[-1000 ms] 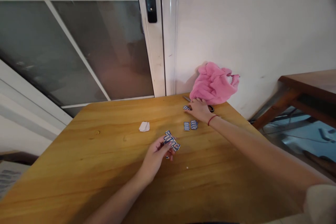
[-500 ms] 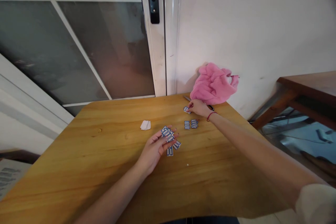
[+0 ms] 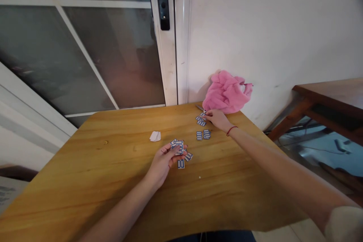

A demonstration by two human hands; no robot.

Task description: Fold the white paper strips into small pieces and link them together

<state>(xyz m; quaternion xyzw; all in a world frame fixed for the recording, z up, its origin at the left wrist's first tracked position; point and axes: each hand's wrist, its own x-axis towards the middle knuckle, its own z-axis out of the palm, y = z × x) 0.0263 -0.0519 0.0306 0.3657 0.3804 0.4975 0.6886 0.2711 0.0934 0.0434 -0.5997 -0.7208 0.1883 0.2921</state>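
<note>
My left hand (image 3: 161, 160) is closed around a small fan of blue-and-white label cards (image 3: 178, 146), thumb on top, just above the table. Under and beside its fingertips, more such cards (image 3: 180, 164) lie on the wood. Farther off to the right, my right hand (image 3: 218, 118), with a red cord at the wrist, pinches the edge of a blue-and-white label card (image 3: 203, 114) at a loose group of cards (image 3: 201, 123). Nearer to me, two small groups of cards (image 3: 199, 135) lie side by side.
A stack of white paper pieces (image 3: 155, 136) lies on the wooden table (image 3: 119, 181). Behind my right hand are a pink plush cloth (image 3: 227, 92) and partly hidden scissors (image 3: 199, 107). A door (image 3: 167, 68) and white wall border the far edge; another table (image 3: 326, 94) stands right.
My right hand has shifted slightly at the far group, where more cards now show. The cards in my left hand have turned a little. The whole view has shifted slightly.
</note>
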